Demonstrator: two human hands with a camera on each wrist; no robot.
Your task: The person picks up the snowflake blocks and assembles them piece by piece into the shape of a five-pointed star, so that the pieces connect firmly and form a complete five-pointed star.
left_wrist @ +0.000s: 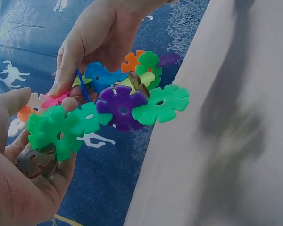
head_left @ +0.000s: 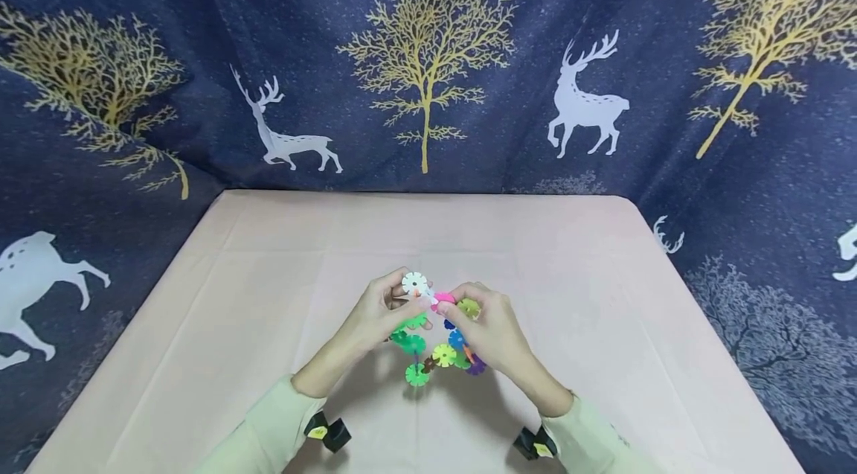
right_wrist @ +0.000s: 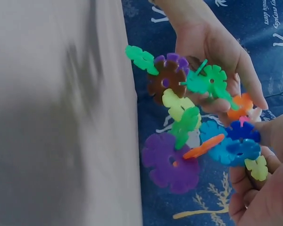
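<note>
A ring-like chain of interlocking plastic snowflake discs hangs between both hands over the table. At its top, my left hand (head_left: pixel 378 314) grips the end with a white disc (head_left: pixel 414 283) and an orange one. My right hand (head_left: pixel 494 329) pinches a pink disc (head_left: pixel 443 300) between thumb and finger, right beside the white pieces. Green discs (left_wrist: pixel 56 132) lie against the left fingers, with a brown disc (left_wrist: pixel 35 162) near that palm. Blue discs (right_wrist: pixel 231 146) and a yellow-green disc (right_wrist: pixel 257 168) sit by the right fingers. A purple disc (right_wrist: pixel 170 162) and a yellow disc (head_left: pixel 444 355) hang lower.
A table with a pale pink cloth (head_left: pixel 268 273) lies below the hands. Behind it hangs a dark blue curtain (head_left: pixel 469 109) printed with trees and deer. Black wrist devices (head_left: pixel 328 431) show near both sleeves.
</note>
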